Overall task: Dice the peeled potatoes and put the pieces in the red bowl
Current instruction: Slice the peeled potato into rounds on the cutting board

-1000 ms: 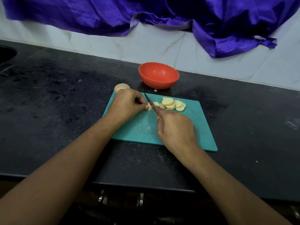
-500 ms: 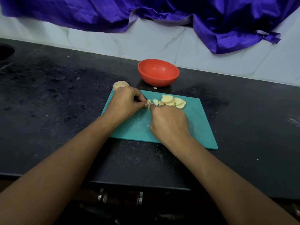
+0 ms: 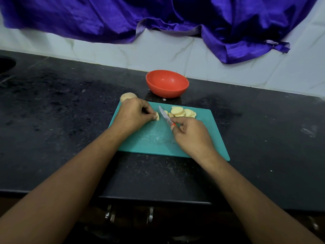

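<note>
On the teal cutting board (image 3: 202,138) my left hand (image 3: 133,115) pinches the small remaining end of a peeled potato (image 3: 157,116). My right hand (image 3: 191,134) grips a small knife (image 3: 165,117) with an orange handle, its blade lifted and angled just right of that piece. A pile of round potato slices (image 3: 182,112) lies on the board's far side, right of the blade. A second whole peeled potato (image 3: 127,96) rests at the board's far left corner, partly behind my left hand. The red bowl (image 3: 167,83) stands behind the board and looks empty.
The board sits on a black stone counter (image 3: 61,111) whose front edge runs close to me. A white tiled wall (image 3: 175,51) with purple cloth (image 3: 175,16) hanging over it rises behind the bowl. A dark sink opening (image 3: 5,65) shows at far left.
My right hand has drawn back toward me and to the right, lifting the knife blade off the potato end. The left hand has kept its hold on the piece.
</note>
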